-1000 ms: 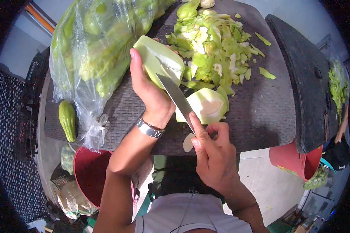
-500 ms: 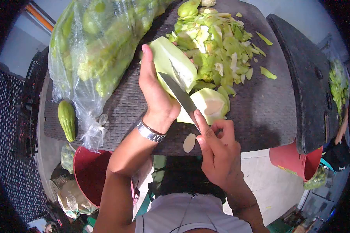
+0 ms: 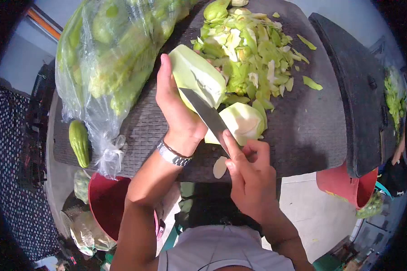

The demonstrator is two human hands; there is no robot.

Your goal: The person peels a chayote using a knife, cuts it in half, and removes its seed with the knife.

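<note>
My left hand (image 3: 178, 108) holds a pale green peeled piece of fruit or vegetable (image 3: 197, 74), its cut white side facing up and right. My right hand (image 3: 253, 178) grips a knife (image 3: 205, 113), index finger along the blade. The blade's tip lies against the lower left part of the held piece. Just right of the blade, another pale cut piece (image 3: 243, 121) rests on the dark woven table (image 3: 303, 149). A thin oval slice (image 3: 220, 167) lies near the front edge. The knife's handle is hidden in my right hand.
Green peelings (image 3: 253, 54) are heaped beyond my hands. A large plastic bag of green vegetables (image 3: 117, 58) lies at the left, beside a single green one (image 3: 79, 143). Red buckets (image 3: 106, 203) stand below the table's edge at both sides. A black folded panel (image 3: 357, 95) is at the right.
Both hands, the held piece and the knife shifted right, then slightly back left. The blade stays at the piece, and both hands keep their hold.
</note>
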